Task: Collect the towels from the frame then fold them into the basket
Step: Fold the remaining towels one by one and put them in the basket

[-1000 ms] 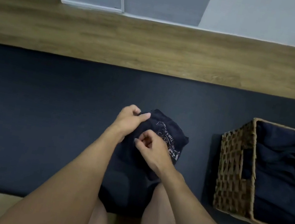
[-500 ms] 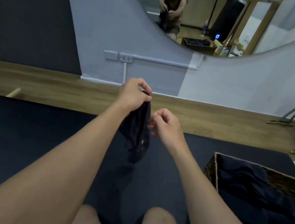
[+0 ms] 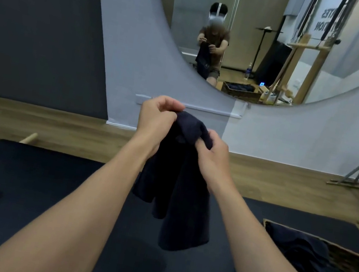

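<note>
**Navy towel hung lengthwise from both hands, basket to the right**

Head view: the navy towel [image 3: 177, 195] is held in the air in front of the person, over the dark mat [image 3: 45, 184]; its top edge is bunched between the two hands and the rest falls straight down from the grip, so the long axis runs vertically and the free lower end hangs clear of the mat. The left hand [image 3: 157, 120] is raised slightly higher and farther forward; its fingers are curled and the cloth's upper edge is pinched at the fingertips. The right hand [image 3: 213, 156] is set just beside it, a little lower and nearer the body; its fingers are closed round a fold of the same edge. Both forearms are stretched forward and angled inward, so the hands nearly meet. The wicker basket [image 3: 345, 251] is seen at the lower right, on the mat, with dark towels [image 3: 297, 252] already lying inside; it lies nearer the right hand, and well below and to the right of the grip.

In the round mirror [image 3: 330, 66] on the wall, the same hold is reflected; the towel is shown hanging below both hands. The next fold is judged to depend on the hands being drawn apart along the top edge.
</note>
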The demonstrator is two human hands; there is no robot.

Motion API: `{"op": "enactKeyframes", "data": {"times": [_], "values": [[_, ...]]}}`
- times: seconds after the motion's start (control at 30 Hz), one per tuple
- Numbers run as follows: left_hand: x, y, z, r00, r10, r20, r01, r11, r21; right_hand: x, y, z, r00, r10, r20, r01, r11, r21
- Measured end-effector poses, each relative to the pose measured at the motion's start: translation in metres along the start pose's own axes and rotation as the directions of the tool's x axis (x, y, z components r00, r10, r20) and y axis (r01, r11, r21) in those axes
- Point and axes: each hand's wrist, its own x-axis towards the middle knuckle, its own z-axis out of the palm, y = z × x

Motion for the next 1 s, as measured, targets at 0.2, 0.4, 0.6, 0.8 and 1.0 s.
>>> {"op": "enactKeyframes", "data": {"times": [0.2,0.4,0.6,0.8,1.0], "values": [[0.008,-0.021,-0.005,0.841,0.417,0.344,-0.541,0.642,0.544,0.022,-0.014,-0.023,0.968,0.089,0.233,-0.071,0.994,-0.086],[0.01,-0.014,-0.004,0.918,0.325,0.229,-0.396,0.791,0.466,0.028,-0.017,-0.037,0.943,0.14,0.303,-0.095,0.983,-0.159],[0.008,-0.005,0.001,0.958,0.194,0.211,-0.245,0.937,0.25,0.029,-0.04,-0.032,0.94,0.063,0.335,-0.038,0.996,-0.081],[0.014,0.023,0.001,0.956,0.231,0.182,-0.27,0.933,0.238,0.027,-0.05,-0.012,0.973,-0.087,0.212,0.135,0.966,-0.22],[0.019,0.035,0.0,0.947,0.292,0.131,-0.32,0.894,0.313,0.025,-0.054,0.003,0.976,-0.083,0.2,0.115,0.981,-0.153]]}}
